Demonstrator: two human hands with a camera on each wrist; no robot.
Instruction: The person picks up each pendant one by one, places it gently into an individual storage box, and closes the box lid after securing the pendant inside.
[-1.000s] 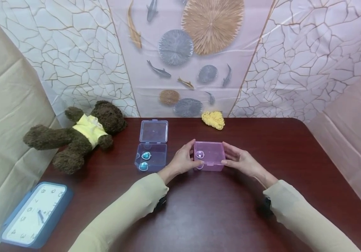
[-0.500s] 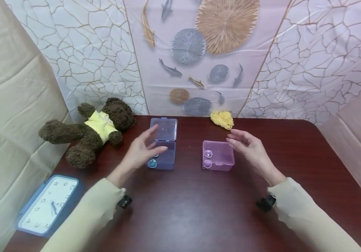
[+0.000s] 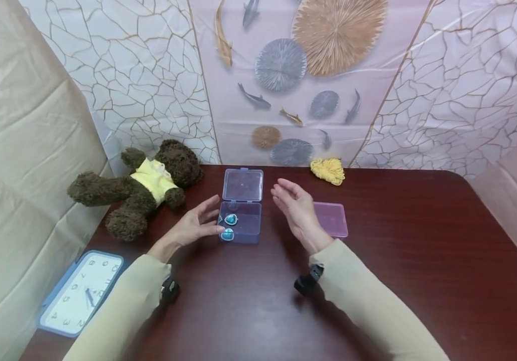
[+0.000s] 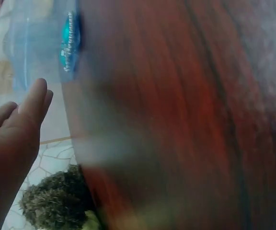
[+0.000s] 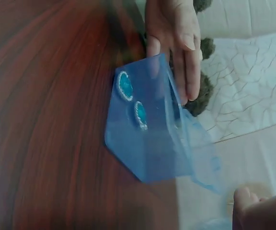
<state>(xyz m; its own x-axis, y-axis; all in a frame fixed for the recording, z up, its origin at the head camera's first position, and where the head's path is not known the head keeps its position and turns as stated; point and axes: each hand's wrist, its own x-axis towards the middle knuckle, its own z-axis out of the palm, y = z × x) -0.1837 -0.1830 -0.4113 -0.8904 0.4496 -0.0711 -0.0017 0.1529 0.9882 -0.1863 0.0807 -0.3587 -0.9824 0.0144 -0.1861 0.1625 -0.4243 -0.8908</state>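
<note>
A see-through blue plastic box (image 3: 250, 228) stands on the table, its hinged lid (image 3: 242, 184) raised at the back. Teal jewels with silvery beaded rims, an upper one (image 3: 231, 219) and a lower one (image 3: 227, 234), show at its left side. My left hand (image 3: 188, 228) is at the box's left side, fingers spread, thumb tip close to the lower jewel. To the right of the box, my right hand (image 3: 298, 213) hovers apart from it with fingers extended and nothing held. Behind that hand sits a closed pink box (image 3: 334, 220), partly hidden by it.
A brown teddy bear (image 3: 127, 195) in a yellow top lies at the back left. A blue-framed clock (image 3: 80, 293) is at the front left. Yellow yarn (image 3: 327, 171) lies at the table's (image 3: 403, 260) back edge, before a patterned backdrop (image 3: 281, 125).
Both hands have let go of the pink box. The left moved left to the blue box; the right lifted away, then moved left toward it. The head view has shifted slightly.
</note>
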